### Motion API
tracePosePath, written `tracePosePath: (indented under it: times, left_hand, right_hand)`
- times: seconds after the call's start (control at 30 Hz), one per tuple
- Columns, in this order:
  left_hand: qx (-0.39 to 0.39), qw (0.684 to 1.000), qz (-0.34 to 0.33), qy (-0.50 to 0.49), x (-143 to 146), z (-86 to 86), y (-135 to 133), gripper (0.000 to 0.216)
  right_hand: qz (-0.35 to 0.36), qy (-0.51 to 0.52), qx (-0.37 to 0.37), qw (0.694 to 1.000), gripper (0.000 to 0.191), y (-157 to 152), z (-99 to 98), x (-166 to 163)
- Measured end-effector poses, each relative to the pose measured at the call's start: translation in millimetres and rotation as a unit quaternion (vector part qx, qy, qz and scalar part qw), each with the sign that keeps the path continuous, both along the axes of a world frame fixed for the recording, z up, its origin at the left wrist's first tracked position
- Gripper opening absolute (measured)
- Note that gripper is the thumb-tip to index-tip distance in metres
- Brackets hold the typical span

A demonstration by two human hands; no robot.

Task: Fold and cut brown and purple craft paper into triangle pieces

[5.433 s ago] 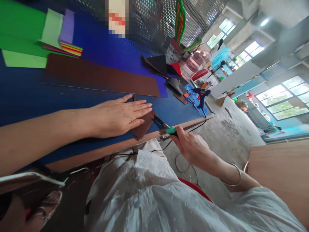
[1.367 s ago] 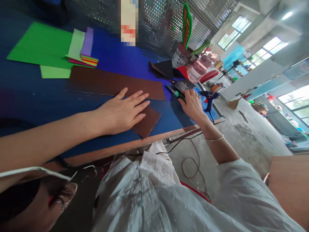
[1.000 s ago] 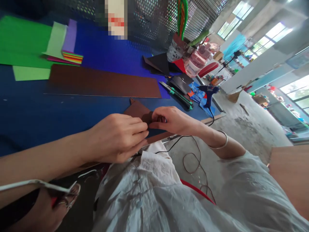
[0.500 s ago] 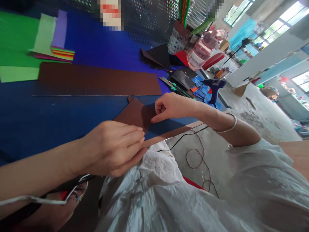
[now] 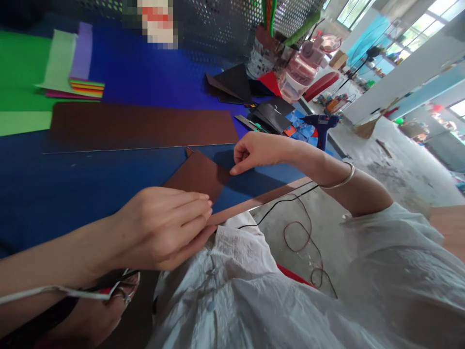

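A folded piece of brown paper (image 5: pixel 198 172) lies at the near edge of the blue table, a small pointed flap at its far corner. My left hand (image 5: pixel 163 228) is closed over its near side, fingers pressed together and thumb below, covering that part. At the paper's right corner is my right hand (image 5: pixel 252 152), its fingers curled in and the thumb tip touching or just above the corner. Anything inside those curled fingers is hidden. A long brown sheet (image 5: pixel 141 126) lies flat beyond both hands.
Green sheets (image 5: pixel 22 72) and small coloured papers (image 5: pixel 85 89) lie far left. Black paper pieces (image 5: pixel 232 82), a cutter knife (image 5: pixel 250 123), a blue glue gun (image 5: pixel 321 127) and a pink bottle (image 5: pixel 300 72) stand or lie far right. A black cable (image 5: pixel 276 206) hangs off the edge.
The view has shifted slightly. My right hand has moved a little up and away from the paper's near edge, now at its right corner. My left hand stays on the near side.
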State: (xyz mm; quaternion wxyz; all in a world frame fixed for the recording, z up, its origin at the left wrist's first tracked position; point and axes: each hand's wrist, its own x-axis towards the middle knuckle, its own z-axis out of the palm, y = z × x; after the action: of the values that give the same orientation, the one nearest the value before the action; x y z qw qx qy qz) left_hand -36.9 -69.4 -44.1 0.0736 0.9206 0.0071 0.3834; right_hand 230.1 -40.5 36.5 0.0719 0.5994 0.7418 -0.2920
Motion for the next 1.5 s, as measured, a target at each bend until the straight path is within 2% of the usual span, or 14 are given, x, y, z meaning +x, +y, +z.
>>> tracePosePath:
  times: [0.1, 0.3, 0.4, 0.47, 0.53, 0.6, 0.73, 0.87, 1.07, 1.17, 1.23, 1.3, 1.4, 1.5]
  left_hand:
    - [0.078, 0.997, -0.010, 0.004, 1.1, 2.0, 4.1, 0.007]
    - [0.099, 0.995, -0.006, 0.020, -2.2, -0.1, 8.1, 0.013]
    - [0.098, 0.994, 0.013, 0.050, -2.7, 2.4, 6.9, 0.011]
    - [0.105, 0.993, 0.023, 0.056, -2.7, 3.5, 4.9, 0.009]
    - [0.107, 0.992, 0.034, 0.054, -3.6, 3.0, 1.3, 0.011]
    - [0.109, 0.991, 0.048, 0.058, -6.2, 2.0, -4.1, 0.014]
    - [0.139, 0.984, 0.064, 0.087, -13.7, 5.9, -16.5, 0.014]
    - [0.188, 0.968, 0.074, 0.146, -12.6, 19.1, -19.0, 0.017]
    - [0.092, 0.968, 0.142, 0.183, 0.8, 31.6, 3.6, 0.025]
    - [0.046, 0.967, 0.158, 0.196, 0.2, 31.4, 17.7, 0.025]
    - [0.000, 0.963, 0.173, 0.208, -1.3, 31.5, 24.3, 0.027]
    - [-0.049, 0.953, 0.197, 0.224, -0.5, 33.9, 26.8, 0.027]
    - [-0.112, 0.917, 0.285, 0.254, 8.5, 43.4, 25.1, 0.024]
    - [-0.215, 0.828, 0.389, 0.341, 25.6, 57.4, 26.3, 0.031]
  right_hand:
    - [0.005, -0.008, -0.004, 1.000, 0.021, 0.7, 0.1, 0.0]
    - [0.007, 0.002, 0.015, 1.000, 0.009, -4.8, 4.3, -0.6]
    - [0.027, 0.004, 0.052, 0.998, 0.017, -12.2, 10.3, -12.2]
    - [0.048, -0.019, 0.112, 0.992, 0.027, -16.6, 11.0, -23.5]
    - [0.063, -0.050, 0.156, 0.984, 0.036, -19.2, 7.1, -33.9]
    - [0.078, -0.059, 0.159, 0.982, 0.039, -19.8, 0.3, -41.1]
    - [0.092, 0.000, 0.155, 0.984, 0.031, -17.4, -8.5, -43.2]
    - [0.087, 0.078, 0.179, 0.977, 0.024, -5.3, -8.1, -36.5]
    - [0.054, 0.053, 0.161, 0.984, 0.028, 18.8, -23.5, -25.8]
    - [0.038, 0.059, 0.175, 0.982, 0.044, 17.2, -30.8, -21.0]
    - [0.050, 0.086, 0.190, 0.977, 0.052, 14.4, -33.1, -17.8]
    - [0.097, 0.119, 0.177, 0.972, 0.041, 13.6, -34.1, -15.0]
    - [0.163, 0.146, 0.151, 0.964, 0.021, 16.5, -35.2, -12.1]
    - [0.175, 0.150, 0.152, 0.961, 0.018, 19.6, -36.4, -11.1]
